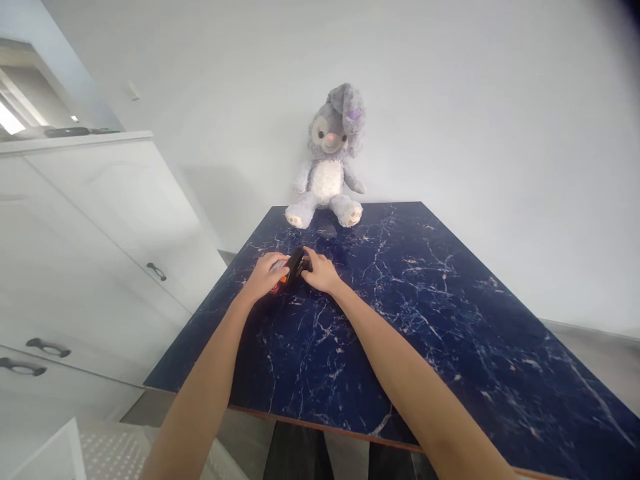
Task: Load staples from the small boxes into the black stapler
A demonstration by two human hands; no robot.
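Observation:
A small item with a glossy black part and orange, red and white patches on its left side is at the middle of the blue marbled table. My left hand is closed around its left side, thumb on the near face. From the right, my right hand grips its dark right edge between thumb and fingers. Both hands partly hide the item, so its exact kind is unclear. Just beyond it lies a small dark rounded thing that blends into the tabletop.
A grey plush rabbit sits at the table's far edge, leaning on the white wall. To the left stands a white cabinet with dark handles. A white perforated surface shows at the lower left.

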